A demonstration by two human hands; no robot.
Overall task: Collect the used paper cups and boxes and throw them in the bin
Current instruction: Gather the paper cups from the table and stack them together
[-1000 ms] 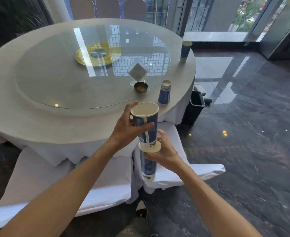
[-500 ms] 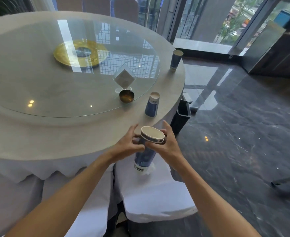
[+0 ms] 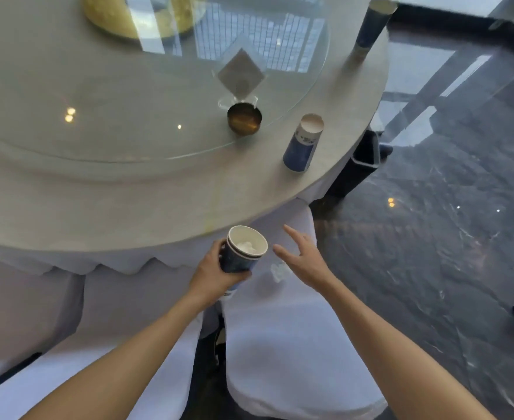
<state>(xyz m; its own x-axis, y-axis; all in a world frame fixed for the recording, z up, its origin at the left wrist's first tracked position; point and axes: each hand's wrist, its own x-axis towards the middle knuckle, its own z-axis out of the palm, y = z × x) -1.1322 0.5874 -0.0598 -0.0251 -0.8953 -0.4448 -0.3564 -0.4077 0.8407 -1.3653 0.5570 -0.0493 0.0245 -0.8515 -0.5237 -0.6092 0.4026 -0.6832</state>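
Note:
My left hand (image 3: 216, 272) grips a stack of two nested blue paper cups (image 3: 241, 251), held upright just off the near edge of the round table (image 3: 128, 201); something white lies inside the top cup. My right hand (image 3: 302, 257) hovers open beside the stack, fingers spread, touching nothing. A second blue paper cup (image 3: 303, 143) stands on the table rim to the right. A third blue cup (image 3: 370, 27) stands at the far right edge. A dark bin (image 3: 362, 159) stands on the floor behind the table's right side, partly hidden by it.
A glass turntable (image 3: 146, 95) covers the table's middle, carrying a small brass bowl (image 3: 244, 119), a clear card holder (image 3: 240, 74) and a gold centre disc (image 3: 134, 16). White-covered chairs (image 3: 289, 344) stand below my arms. Dark polished floor (image 3: 446, 237) spreads to the right.
The two cups have been pushed together into one stack, now held by my left hand alone. My right hand has let go and opened. The view has moved closer to the table.

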